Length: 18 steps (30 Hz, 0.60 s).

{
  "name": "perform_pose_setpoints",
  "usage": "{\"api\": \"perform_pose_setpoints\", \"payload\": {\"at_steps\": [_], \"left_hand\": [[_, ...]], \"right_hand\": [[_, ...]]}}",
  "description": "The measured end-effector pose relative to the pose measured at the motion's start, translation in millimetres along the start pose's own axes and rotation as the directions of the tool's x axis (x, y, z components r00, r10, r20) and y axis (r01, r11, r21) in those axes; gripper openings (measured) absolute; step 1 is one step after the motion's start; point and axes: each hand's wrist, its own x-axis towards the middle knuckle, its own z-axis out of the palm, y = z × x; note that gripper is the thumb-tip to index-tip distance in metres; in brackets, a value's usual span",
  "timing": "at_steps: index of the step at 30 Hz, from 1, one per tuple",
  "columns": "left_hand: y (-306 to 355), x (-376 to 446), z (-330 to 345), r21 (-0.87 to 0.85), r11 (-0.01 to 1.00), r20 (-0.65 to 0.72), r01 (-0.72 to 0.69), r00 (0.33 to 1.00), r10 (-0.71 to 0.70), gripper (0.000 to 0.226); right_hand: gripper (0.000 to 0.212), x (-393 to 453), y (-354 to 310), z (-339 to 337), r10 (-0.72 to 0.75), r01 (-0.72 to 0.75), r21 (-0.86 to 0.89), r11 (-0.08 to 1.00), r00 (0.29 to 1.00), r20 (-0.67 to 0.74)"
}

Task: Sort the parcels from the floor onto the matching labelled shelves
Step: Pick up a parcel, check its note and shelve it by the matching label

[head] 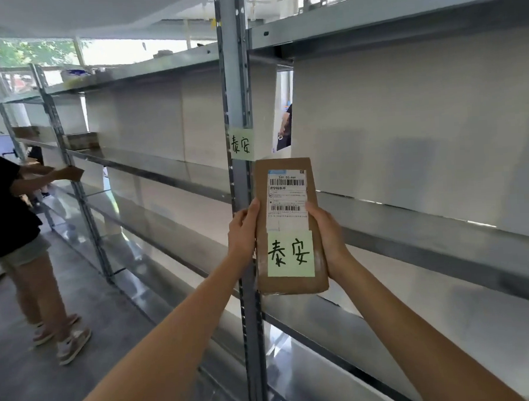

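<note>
A flat brown cardboard parcel (292,286) is held upright in front of the metal shelving. It carries a white shipping label with barcodes and a green note (290,254) with handwritten characters. My left hand (243,232) grips its left edge and my right hand (328,237) grips its right edge. Just above the parcel, a green shelf label (241,144) with the same handwritten characters is stuck on the grey upright post (235,79). The shelf (427,222) to the right of the post is bare.
Grey metal shelving runs from far left to right in several tiers. Another person (9,213) in a dark top stands at the left, one hand on an upright. Cardboard boxes (81,140) sit on a far-left shelf. Grey floor lies at lower left.
</note>
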Motion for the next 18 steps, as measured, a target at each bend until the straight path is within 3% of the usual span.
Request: {"api": "perform_pose_setpoints", "payload": {"at_steps": [11, 18], "left_hand": [[3, 42, -21, -0.056, 0.994, 0.280, 0.091, 0.957, -0.072, 0.060], [-5, 41, -23, -0.033, 0.963, 0.558, 0.266, 0.805, -0.203, 0.061]], "right_hand": [[0.052, -3, -4, 37, -0.027, 0.018, -0.040, 0.999, 0.971, -0.238], [0.054, 8, -27, 31, -0.055, 0.091, 0.058, 0.994, 0.889, -0.455]]}}
